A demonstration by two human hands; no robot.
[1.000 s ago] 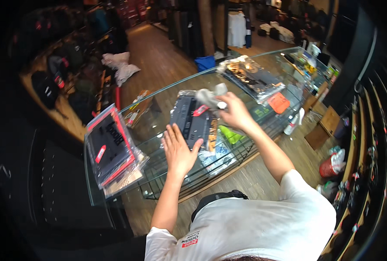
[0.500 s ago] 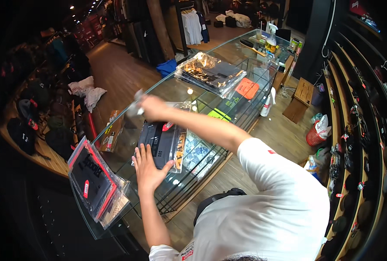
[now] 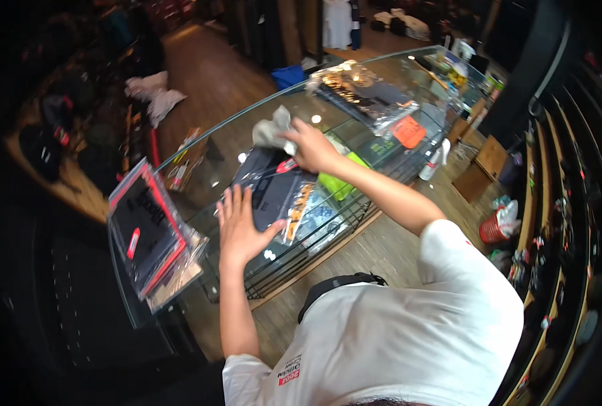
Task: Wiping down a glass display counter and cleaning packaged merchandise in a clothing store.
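Note:
A dark garment in a clear plastic bag (image 3: 270,193) lies on the glass counter (image 3: 213,159) before me. My left hand (image 3: 241,227) is spread flat over its near left part, fingers apart, thumb on the plastic. At the bag's far right corner, my right hand (image 3: 311,145) grips a crumpled greyish-white cloth (image 3: 272,132). Part of the cloth hangs past the bag's far edge. Whether it touches the bag or the glass, I cannot tell. A small red and white label shows beside my right wrist.
More bagged garments (image 3: 155,227) are stacked at the counter's left end, and another stack (image 3: 365,95) sits farther along. Near that lie an orange piece (image 3: 409,132) and a lime-green one (image 3: 345,176). A white bottle (image 3: 435,159) stands along the right side. Shelves line the right wall.
My right hand has swept the cloth rightward from the counter's far edge to the bag's far right corner. My left hand stays on the bag. The whole view has shifted.

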